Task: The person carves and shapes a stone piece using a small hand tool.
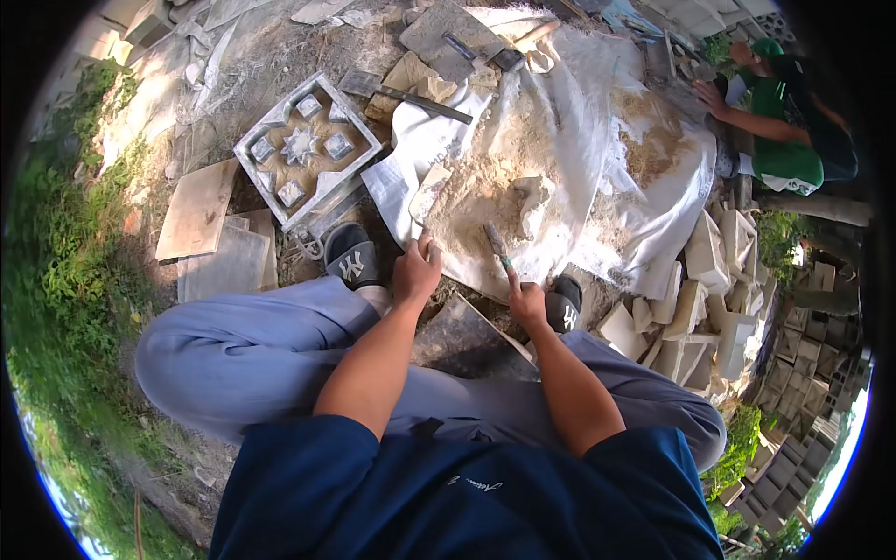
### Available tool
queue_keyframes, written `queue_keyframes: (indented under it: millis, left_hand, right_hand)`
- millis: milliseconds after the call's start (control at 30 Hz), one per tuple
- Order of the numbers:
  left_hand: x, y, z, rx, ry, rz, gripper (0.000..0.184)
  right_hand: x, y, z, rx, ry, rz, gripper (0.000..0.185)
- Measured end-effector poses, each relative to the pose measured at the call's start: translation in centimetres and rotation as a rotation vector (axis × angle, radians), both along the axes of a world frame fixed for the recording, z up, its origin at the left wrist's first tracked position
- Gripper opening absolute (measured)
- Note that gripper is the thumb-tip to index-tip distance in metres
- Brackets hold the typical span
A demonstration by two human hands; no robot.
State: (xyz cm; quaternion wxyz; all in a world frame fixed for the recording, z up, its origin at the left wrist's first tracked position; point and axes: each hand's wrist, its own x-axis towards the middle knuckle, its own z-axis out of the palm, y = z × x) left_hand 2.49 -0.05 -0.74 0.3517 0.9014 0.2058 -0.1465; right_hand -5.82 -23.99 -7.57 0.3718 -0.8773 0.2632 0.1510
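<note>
My right hand (527, 303) is closed round the greenish handle of a small trowel (495, 241), whose blade points into a heap of pale sandy powder (481, 201). The heap lies on a white woven sheet (597, 201). At the near left edge of the sheet is my left hand (416, 273), its fingers curled together just below a pale, dusty piece (430, 191). Whether they grip that piece, the sheet or something small cannot be made out. To the left sits a square mould (366, 157) with a star and raised blocks inside, sandy material lying between them.
A hammer (507, 60) and a flat metal bar (425, 105) lie beyond the sheet. Flat boards (198, 210) rest at the left. Pale broken blocks (695, 322) are piled at the right. Another person (784, 126) in green crouches at the far right.
</note>
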Motion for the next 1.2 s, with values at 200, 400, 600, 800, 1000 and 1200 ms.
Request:
queue_keyframes:
  millis: [200, 400, 600, 800, 1000, 1200]
  left_hand:
    - [-0.2, -0.1, 0.0, -0.012, 0.012, 0.011, 0.043]
    - [0.1, 0.1, -0.6, -0.004, -0.005, -0.009, 0.042]
    - [-0.3, 0.1, -0.5, -0.002, 0.001, -0.006, 0.042]
    - [-0.1, 0.1, -0.8, 0.007, -0.03, -0.001, 0.041]
    - [-0.3, 0.1, -0.8, -0.011, -0.009, -0.005, 0.042]
    - [0.3, 0.3, -0.4, -0.019, -0.012, -0.01, 0.042]
  right_hand:
    - [2.8, 0.7, 4.8, 0.043, 0.097, -0.049, 0.076]
    - [0.6, 0.5, 1.4, -0.043, -0.118, 0.072, 0.078]
    - [2.8, 0.9, 5.2, 0.027, 0.146, -0.002, 0.085]
    - [1.7, 1.0, 3.9, 0.07, 0.028, 0.008, 0.081]
    - [3.0, 1.2, 5.7, 0.034, 0.081, 0.01, 0.083]
    - [-0.4, 0.1, 2.8, -0.008, -0.026, 0.0, 0.079]
